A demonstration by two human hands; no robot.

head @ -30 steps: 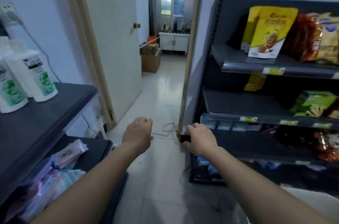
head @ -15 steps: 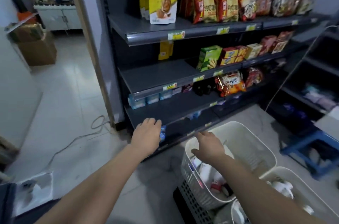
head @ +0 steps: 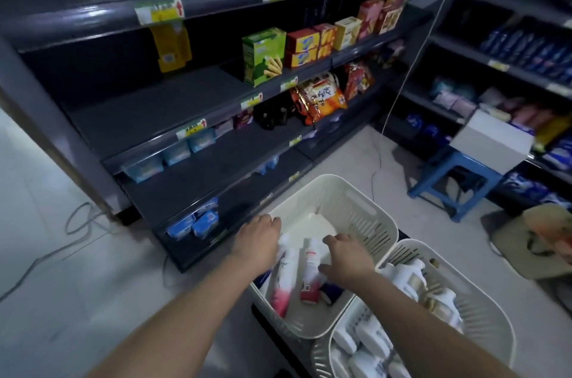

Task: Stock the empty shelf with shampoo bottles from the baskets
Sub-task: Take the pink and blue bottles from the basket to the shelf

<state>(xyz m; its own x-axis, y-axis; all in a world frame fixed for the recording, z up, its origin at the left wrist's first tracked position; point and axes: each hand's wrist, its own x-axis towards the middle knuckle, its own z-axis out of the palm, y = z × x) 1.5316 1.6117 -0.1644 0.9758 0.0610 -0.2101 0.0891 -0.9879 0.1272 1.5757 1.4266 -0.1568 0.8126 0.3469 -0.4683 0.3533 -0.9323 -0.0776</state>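
Observation:
Two cream baskets stand on the floor in front of me. The nearer-left basket [head: 356, 192] holds a white-and-pink shampoo bottle [head: 283, 281] and a white bottle with a red label [head: 311, 278], both lying down. My left hand [head: 258, 241] is over the basket's left rim, on the top end of the pink bottle, its fingers bent down out of sight. My right hand [head: 346, 257] hovers with spread fingers just right of the red-label bottle. The right basket [head: 483, 284] is full of white bottles [head: 402, 278]. A bare dark shelf board [head: 154, 111] lies ahead on the left.
Snack bags and boxes [head: 266, 55] fill the right of the dark shelving. A blue stool [head: 455, 173] carrying a white box [head: 492, 142] stands right of the baskets. A cable [head: 83, 223] trails over the pale floor on the left.
My view has swung right and down from the doorway to the baskets. Both hands have gone down into the left basket, onto the lying bottles.

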